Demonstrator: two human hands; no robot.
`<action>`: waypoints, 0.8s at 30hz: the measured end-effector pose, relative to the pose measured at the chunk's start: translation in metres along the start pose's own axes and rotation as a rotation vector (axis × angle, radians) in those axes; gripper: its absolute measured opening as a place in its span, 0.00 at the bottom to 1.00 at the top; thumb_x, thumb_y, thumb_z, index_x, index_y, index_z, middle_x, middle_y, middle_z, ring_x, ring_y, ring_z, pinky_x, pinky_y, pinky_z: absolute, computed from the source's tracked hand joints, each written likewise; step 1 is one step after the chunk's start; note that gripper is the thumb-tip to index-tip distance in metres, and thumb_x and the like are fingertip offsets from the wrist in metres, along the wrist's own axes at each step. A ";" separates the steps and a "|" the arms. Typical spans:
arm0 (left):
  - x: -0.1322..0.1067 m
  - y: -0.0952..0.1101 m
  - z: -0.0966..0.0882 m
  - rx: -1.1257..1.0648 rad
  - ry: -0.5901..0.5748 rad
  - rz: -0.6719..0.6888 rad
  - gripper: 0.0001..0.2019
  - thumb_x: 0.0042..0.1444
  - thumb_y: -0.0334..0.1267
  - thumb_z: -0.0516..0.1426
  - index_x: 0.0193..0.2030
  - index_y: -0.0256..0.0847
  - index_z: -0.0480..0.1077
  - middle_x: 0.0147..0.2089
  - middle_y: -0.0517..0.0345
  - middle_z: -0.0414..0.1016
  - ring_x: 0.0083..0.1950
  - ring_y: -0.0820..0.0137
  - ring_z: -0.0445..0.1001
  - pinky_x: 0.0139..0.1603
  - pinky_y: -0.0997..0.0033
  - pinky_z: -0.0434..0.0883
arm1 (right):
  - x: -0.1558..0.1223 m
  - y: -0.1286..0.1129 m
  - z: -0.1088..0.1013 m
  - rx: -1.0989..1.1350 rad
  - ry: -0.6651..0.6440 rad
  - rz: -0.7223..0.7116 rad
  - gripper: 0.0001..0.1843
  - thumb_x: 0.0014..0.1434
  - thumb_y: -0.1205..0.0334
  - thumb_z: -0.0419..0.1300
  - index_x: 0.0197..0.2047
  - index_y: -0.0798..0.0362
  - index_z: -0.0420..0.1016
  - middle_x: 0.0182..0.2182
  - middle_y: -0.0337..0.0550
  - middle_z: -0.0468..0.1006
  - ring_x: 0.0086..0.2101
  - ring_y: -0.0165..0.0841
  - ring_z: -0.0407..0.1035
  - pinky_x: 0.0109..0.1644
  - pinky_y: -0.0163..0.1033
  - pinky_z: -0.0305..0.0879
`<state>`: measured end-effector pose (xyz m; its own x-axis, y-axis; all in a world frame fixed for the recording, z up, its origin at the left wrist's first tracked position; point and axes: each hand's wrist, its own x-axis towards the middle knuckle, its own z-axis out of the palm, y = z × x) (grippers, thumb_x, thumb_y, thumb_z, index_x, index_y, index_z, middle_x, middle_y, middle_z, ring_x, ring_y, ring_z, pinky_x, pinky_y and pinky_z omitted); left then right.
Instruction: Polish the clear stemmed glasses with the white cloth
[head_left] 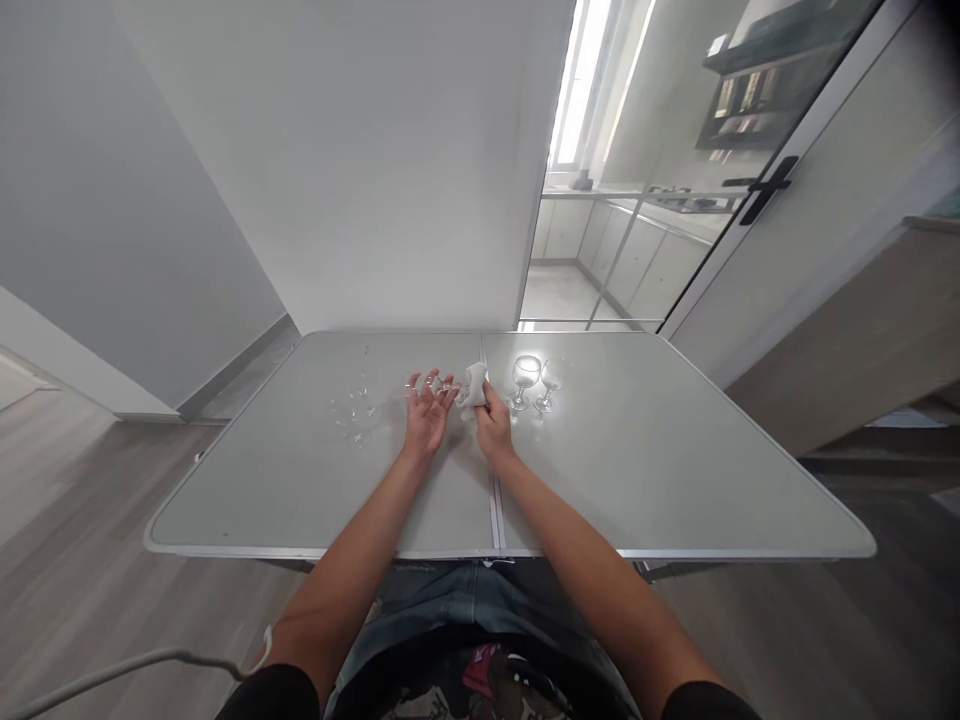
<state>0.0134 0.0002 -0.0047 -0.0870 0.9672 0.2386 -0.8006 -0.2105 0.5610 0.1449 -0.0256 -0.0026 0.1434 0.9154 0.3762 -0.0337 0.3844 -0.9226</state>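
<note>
My left hand (426, 420) is closed loosely, palm up, around a clear stemmed glass (415, 381) that lies tilted on its side, its bowl toward the left. Folded white cloth (475, 384) is gripped in my right hand (495, 428) and covers the foot end of that glass. Just right of the cloth, a stemmed glass (526, 372) stands upright on the table. Beside it is a second upright stemmed glass (552, 375). The fingers of my left hand show partly through the clear bowl.
The pale grey folding table (675, 480) has a metal seam down its middle. Clear, shiny shapes or wet spots (358, 412) lie left of my hands; I cannot tell which. A white wall (390, 180) rises behind, with a glazed door (660, 170) at the right.
</note>
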 end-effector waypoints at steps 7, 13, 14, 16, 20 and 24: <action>0.004 0.005 -0.003 -0.002 0.041 0.083 0.24 0.54 0.39 0.69 0.54 0.53 0.65 0.65 0.55 0.66 0.65 0.60 0.71 0.69 0.47 0.64 | -0.004 0.003 0.001 -0.021 -0.120 -0.001 0.28 0.60 0.64 0.52 0.62 0.51 0.73 0.48 0.42 0.82 0.43 0.36 0.74 0.47 0.38 0.70; 0.001 0.001 -0.001 -0.006 -0.042 0.001 0.27 0.51 0.39 0.71 0.55 0.54 0.66 0.64 0.54 0.68 0.62 0.59 0.73 0.68 0.45 0.65 | 0.001 0.000 -0.001 0.026 -0.019 -0.005 0.23 0.62 0.61 0.53 0.58 0.51 0.75 0.49 0.43 0.81 0.46 0.37 0.73 0.52 0.39 0.68; 0.001 0.001 -0.001 -0.009 -0.047 0.004 0.27 0.51 0.39 0.71 0.55 0.54 0.66 0.64 0.55 0.67 0.62 0.59 0.73 0.68 0.45 0.65 | 0.001 0.001 -0.002 0.003 -0.025 0.019 0.21 0.62 0.60 0.53 0.55 0.52 0.77 0.44 0.43 0.82 0.43 0.36 0.73 0.48 0.38 0.68; 0.001 0.003 -0.001 -0.014 -0.026 0.037 0.26 0.52 0.39 0.70 0.54 0.55 0.66 0.65 0.56 0.67 0.63 0.61 0.72 0.69 0.46 0.64 | -0.001 0.002 -0.004 -0.058 -0.075 0.051 0.18 0.62 0.60 0.53 0.49 0.53 0.79 0.37 0.41 0.81 0.37 0.35 0.72 0.43 0.37 0.68; 0.001 0.008 -0.001 0.006 0.024 0.086 0.25 0.52 0.39 0.70 0.54 0.55 0.66 0.65 0.57 0.66 0.64 0.63 0.71 0.69 0.49 0.64 | -0.007 -0.001 -0.002 -0.047 -0.160 0.004 0.19 0.63 0.59 0.52 0.53 0.51 0.78 0.40 0.41 0.81 0.39 0.36 0.72 0.47 0.39 0.67; -0.003 0.005 0.001 0.023 -0.019 0.028 0.28 0.51 0.40 0.71 0.55 0.55 0.66 0.65 0.55 0.66 0.64 0.61 0.71 0.69 0.48 0.65 | -0.003 0.000 0.001 0.021 -0.054 0.043 0.20 0.64 0.56 0.53 0.55 0.51 0.75 0.43 0.44 0.81 0.42 0.37 0.71 0.48 0.39 0.68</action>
<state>0.0099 -0.0036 -0.0013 -0.0979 0.9581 0.2691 -0.7841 -0.2408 0.5721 0.1430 -0.0284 -0.0040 0.0881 0.9359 0.3410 -0.0598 0.3467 -0.9361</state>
